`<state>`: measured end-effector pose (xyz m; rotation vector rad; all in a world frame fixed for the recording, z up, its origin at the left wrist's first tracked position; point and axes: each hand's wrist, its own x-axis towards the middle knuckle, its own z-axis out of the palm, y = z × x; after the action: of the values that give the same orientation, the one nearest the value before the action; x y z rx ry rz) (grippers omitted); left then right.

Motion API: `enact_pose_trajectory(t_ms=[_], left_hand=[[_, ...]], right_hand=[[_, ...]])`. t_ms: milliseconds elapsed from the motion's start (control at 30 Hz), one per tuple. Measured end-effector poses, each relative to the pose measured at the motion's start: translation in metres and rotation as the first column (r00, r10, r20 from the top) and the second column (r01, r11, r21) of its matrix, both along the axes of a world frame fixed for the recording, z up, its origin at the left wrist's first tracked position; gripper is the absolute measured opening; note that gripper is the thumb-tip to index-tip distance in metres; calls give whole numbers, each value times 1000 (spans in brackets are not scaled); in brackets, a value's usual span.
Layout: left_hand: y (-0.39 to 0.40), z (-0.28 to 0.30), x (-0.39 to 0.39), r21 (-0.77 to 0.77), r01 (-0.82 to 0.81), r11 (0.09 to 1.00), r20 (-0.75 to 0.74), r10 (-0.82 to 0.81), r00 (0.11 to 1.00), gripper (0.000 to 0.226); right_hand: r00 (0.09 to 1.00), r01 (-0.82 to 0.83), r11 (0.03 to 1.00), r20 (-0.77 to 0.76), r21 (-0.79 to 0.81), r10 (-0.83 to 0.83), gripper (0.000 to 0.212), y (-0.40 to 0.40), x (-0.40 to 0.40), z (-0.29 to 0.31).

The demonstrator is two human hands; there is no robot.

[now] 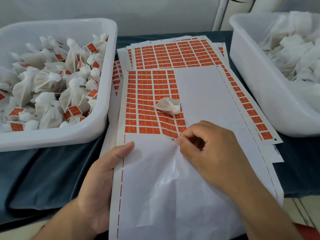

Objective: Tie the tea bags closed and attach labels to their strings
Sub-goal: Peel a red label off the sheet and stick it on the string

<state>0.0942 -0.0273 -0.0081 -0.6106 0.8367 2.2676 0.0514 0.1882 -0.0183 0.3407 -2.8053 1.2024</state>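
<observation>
We see 1 tea bag [167, 106] lying on the top label sheet [199, 94], partly on the orange labels [147, 101] and partly on the bare white backing, well apart from both hands. The left hand [102, 181] grips the sheet's near left edge, thumb on top and fingers curled underneath. The right hand [207, 146] has its fingers curled and pinches at the lowest row of orange labels, where its fingertips meet the corner of 1 label; we cannot tell whether that label has lifted. The sheet rests on a fanned stack of further sheets [178, 52] on the counter [52, 170], which is draped in dark blue cloth. To the left stands a white tub [97, 129] heaped with tied tea bags carrying orange tags. To the right, a second white tub [256, 80] holds white bags on which we see no tags.
</observation>
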Motion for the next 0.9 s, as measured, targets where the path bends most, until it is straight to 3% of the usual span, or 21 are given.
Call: enact_pose_trajectory(t_ms=[200,367,500,567,700,800,833,900], left_hand=[[-5,2,0,16,-7,1000,135,5,991,36],[-7,3,0,-58,-13,998,127,20,992,41],[-12,6,1,-283,-49,958,95,79,992,52],[-10,10,-1,-390,-74,918,82,115,990,45],[-14,4,-6,-641,-144,754,-32,161,986,19],[-25,-2,8,-732,-171,659,-266,-46,963,33],[-26,0,19,-793,-217,570,-370,-168,913,40],[-29,0,34,-874,-379,302,-478,-409,777,51]], right_hand=[[998,49,996,51,-81,-45,19,1,2,-2],[991,121,985,66,-125,-114,17,3,2,-4],[979,164,963,151,-214,-133,36,5,2,-3],[969,190,919,215,-347,-119,27,6,1,-3],[956,214,822,286,-527,-65,22,14,-2,4],[962,187,769,274,-611,-16,21,19,-5,11],[963,179,753,269,-633,-3,19,21,-6,14],[967,165,725,253,-669,13,23,24,-9,18]])
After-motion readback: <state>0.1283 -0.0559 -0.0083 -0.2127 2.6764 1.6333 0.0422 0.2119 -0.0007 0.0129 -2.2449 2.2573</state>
